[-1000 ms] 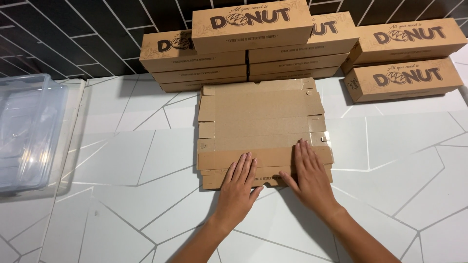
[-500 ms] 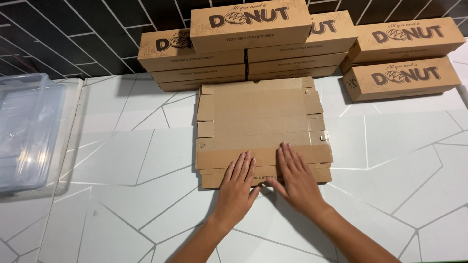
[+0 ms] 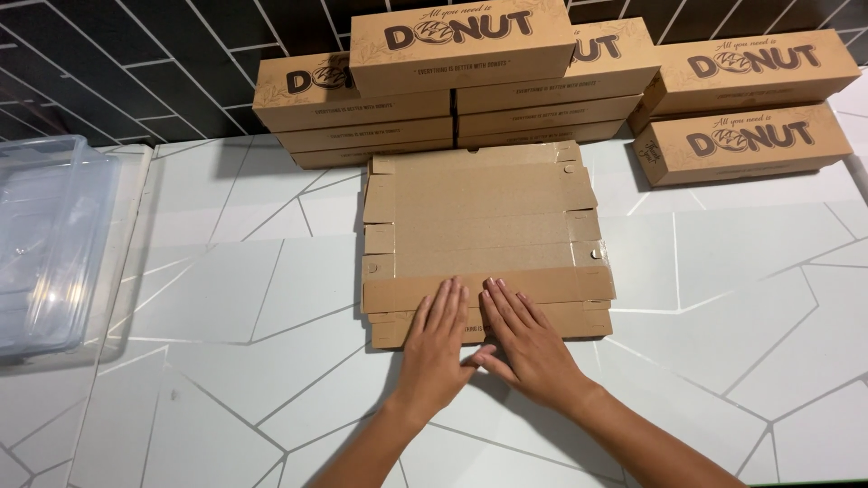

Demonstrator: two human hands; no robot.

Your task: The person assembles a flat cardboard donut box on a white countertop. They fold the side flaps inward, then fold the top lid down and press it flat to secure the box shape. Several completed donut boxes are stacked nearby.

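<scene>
A flat, unfolded brown cardboard box blank point(image 3: 484, 226) lies on the white tiled counter point(image 3: 226, 361). Its near flap point(image 3: 561, 289) is folded over toward the middle. My left hand point(image 3: 437, 348) and my right hand point(image 3: 524, 343) lie side by side, palms down and fingers spread, pressing on the near folded edge of the blank. The thumbs nearly touch. Neither hand grips anything.
Several closed brown donut boxes point(image 3: 461, 45) are stacked against the dark tiled wall behind the blank, and two more point(image 3: 750, 145) stand stacked at the right. A clear plastic bin point(image 3: 45, 244) sits at the counter's left edge.
My right hand slid left along the folded flap until it came next to my left hand. The left hand stayed about where it was.
</scene>
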